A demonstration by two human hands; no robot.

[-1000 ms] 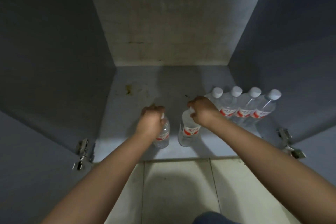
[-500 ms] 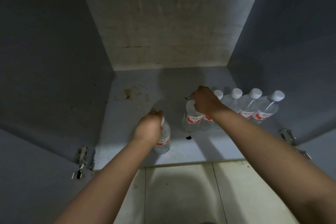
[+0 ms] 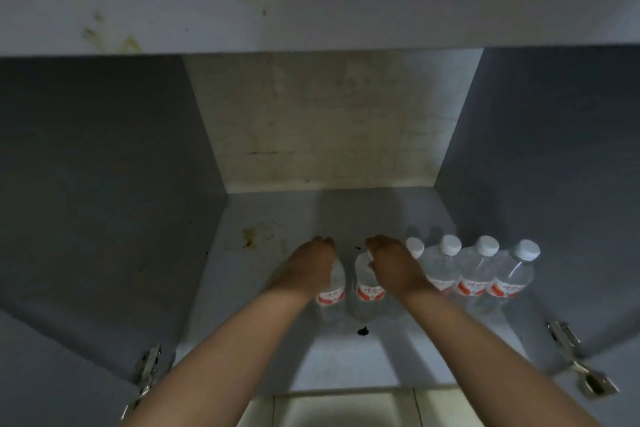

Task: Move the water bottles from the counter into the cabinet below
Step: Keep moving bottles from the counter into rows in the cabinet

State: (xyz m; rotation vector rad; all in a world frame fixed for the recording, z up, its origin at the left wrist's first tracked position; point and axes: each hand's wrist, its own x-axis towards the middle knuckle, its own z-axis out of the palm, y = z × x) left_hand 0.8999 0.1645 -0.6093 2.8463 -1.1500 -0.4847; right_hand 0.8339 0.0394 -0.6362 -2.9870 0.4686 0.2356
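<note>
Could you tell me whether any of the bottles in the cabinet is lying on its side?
No, all six bottles stand upright in a row on the cabinet floor, caps up.

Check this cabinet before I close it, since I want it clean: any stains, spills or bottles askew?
The clear plastic water bottles with white caps stand upright in a row. A brownish stain marks the grey cabinet floor at left, and a small black speck lies near the front.
</note>
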